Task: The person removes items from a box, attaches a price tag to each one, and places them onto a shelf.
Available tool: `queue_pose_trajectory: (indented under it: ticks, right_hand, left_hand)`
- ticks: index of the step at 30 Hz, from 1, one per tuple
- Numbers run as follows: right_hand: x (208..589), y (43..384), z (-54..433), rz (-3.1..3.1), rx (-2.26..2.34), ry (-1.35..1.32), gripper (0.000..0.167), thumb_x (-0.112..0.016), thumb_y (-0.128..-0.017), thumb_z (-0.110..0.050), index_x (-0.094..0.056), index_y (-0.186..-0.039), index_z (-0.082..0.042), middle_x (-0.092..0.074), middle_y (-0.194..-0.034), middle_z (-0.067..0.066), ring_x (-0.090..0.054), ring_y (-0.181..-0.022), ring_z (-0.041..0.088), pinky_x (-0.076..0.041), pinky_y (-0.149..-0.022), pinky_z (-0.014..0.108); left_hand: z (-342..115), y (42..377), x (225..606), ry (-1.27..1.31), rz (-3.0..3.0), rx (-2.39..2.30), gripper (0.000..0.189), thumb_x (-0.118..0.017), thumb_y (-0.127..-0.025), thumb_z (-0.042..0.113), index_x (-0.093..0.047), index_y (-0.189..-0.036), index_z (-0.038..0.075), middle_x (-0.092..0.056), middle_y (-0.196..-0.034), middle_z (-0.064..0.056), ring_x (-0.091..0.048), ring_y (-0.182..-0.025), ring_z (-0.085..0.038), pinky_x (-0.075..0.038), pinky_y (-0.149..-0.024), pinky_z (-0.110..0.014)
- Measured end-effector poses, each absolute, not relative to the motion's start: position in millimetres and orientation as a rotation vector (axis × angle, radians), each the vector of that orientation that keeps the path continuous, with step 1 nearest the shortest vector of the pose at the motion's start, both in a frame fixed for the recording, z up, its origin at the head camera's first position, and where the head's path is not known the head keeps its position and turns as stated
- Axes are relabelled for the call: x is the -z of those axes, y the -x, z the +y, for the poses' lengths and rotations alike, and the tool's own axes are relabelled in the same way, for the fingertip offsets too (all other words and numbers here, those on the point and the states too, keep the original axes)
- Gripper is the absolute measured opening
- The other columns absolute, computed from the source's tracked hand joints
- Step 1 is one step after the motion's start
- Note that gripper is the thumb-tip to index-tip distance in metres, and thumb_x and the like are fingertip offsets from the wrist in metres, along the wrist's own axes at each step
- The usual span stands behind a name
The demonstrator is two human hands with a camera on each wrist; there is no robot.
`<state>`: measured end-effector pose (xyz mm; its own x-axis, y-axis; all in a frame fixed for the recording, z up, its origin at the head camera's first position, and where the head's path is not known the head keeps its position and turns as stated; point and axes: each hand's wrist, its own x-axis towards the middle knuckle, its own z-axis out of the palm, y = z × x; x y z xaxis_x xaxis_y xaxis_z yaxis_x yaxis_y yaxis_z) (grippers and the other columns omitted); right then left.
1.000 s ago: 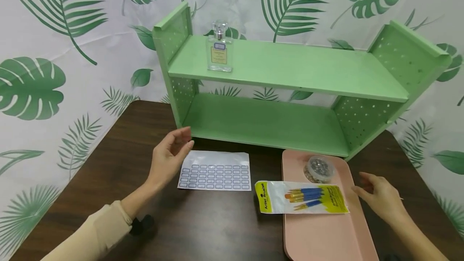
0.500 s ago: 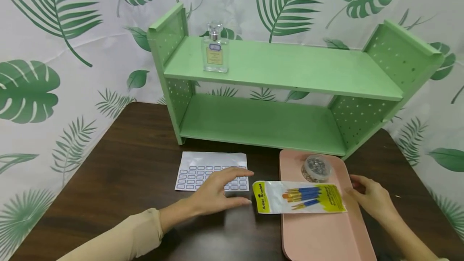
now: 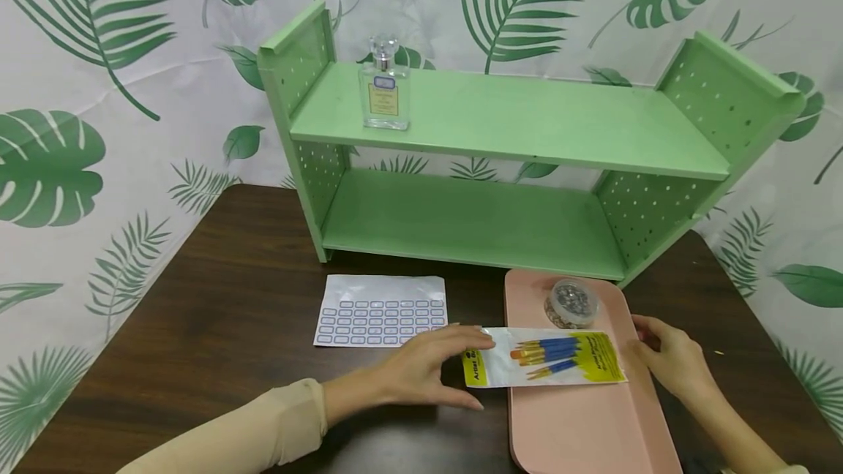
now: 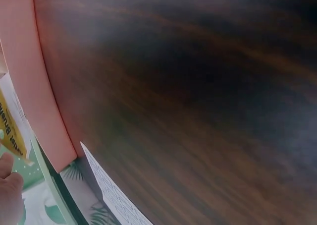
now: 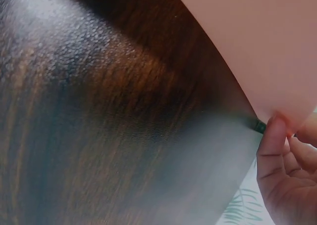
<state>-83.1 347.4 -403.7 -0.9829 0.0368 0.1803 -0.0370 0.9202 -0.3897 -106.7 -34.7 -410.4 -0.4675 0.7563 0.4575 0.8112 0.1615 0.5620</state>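
My left hand [image 3: 424,368] reaches over the yellow left end of a packet of artist brushes [image 3: 549,358]. Its thumb stays apart from the fingers, below the packet's end. The packet lies across the left rim of a pink tray [image 3: 573,426]. At the tray's right rim is my right hand [image 3: 675,357]. The right wrist view shows thumb [image 5: 274,140] and fingers pinching the tray's edge. Inside the tray, at its far end, stands a round clear tub [image 3: 571,303] of small pieces. In the left wrist view, the packet's yellow end [image 4: 11,131] lies near the left fingers [image 4: 7,168].
A sheet of blue-bordered labels [image 3: 378,313] lies left of the tray on the dark wooden table [image 3: 217,313]. Behind stands a green two-tier shelf [image 3: 474,222]. On its upper board, at left, is a glass perfume bottle [image 3: 385,97]. A leaf-print cloth [image 3: 441,6] hangs behind.
My left hand has come from near the shelf's left foot, across the label sheet, to the packet's left end. My right hand has moved slightly left onto the tray's rim.
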Motion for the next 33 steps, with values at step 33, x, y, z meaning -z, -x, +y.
queue_pose_trajectory:
  ticks: [33]
  right_hand:
    - [405,81,348,-2.894,-0.598,-0.03,0.035,-0.067,-0.081,-0.004,-0.059,-0.113,0.007,-0.066,-0.083,0.014,-0.046,-0.066,-0.008,-0.046,-0.06,0.038]
  left_hand:
    - [-40,116,405,1.578,-2.335,0.856,0.037,-0.064,-0.076,-0.007,-0.071,-0.105,0.015,-0.068,-0.115,0.001,-0.056,-0.119,-0.019,-0.041,-0.103,-0.032]
